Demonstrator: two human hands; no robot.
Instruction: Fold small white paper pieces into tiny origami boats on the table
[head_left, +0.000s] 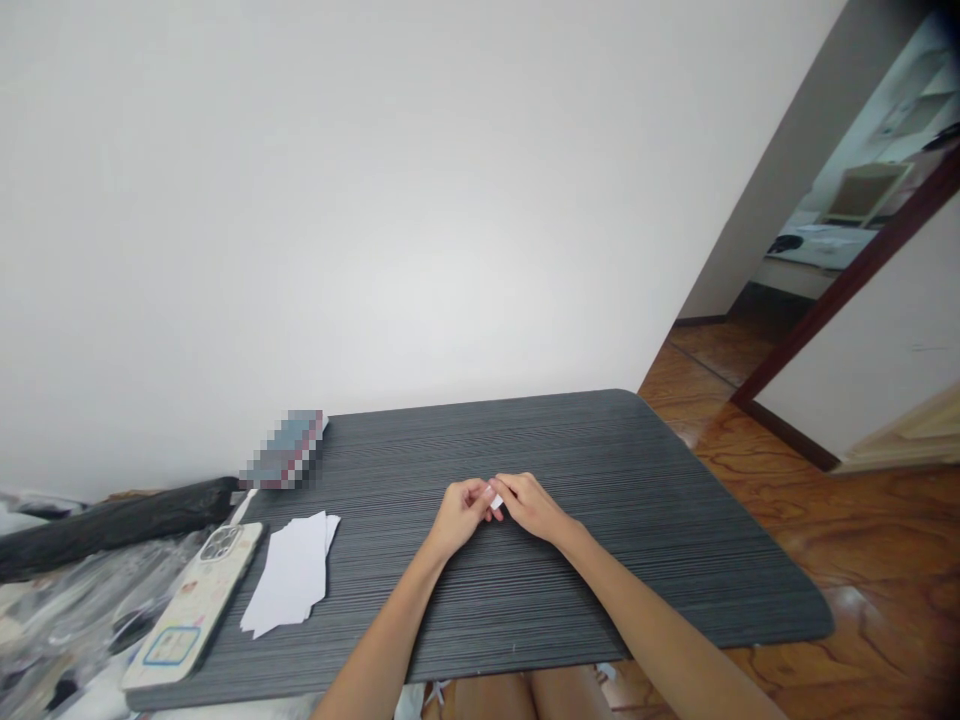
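Both hands meet over the middle of the dark, striped table (pixel 585 440). Between the fingertips sits a small piece of white paper (pixel 497 501), mostly covered by the fingers. My left hand (pixel 463 512) pinches it from the left, its thumb pressed near the paper's top. From the other side, my right hand (pixel 529 503) grips the same piece with fingers curled over it. How the paper is folded cannot be made out. To the left lies a loose stack of white paper sheets (pixel 292 570), apart from both hands.
A phone in a decorated case (pixel 196 600) lies at the table's left edge. Behind it is a blurred-out, book-like object (pixel 289 450). Plastic-wrapped items and a long black roll (pixel 120 525) crowd the left side. A white wall (pixel 450 200) stands behind; a doorway opens at right.
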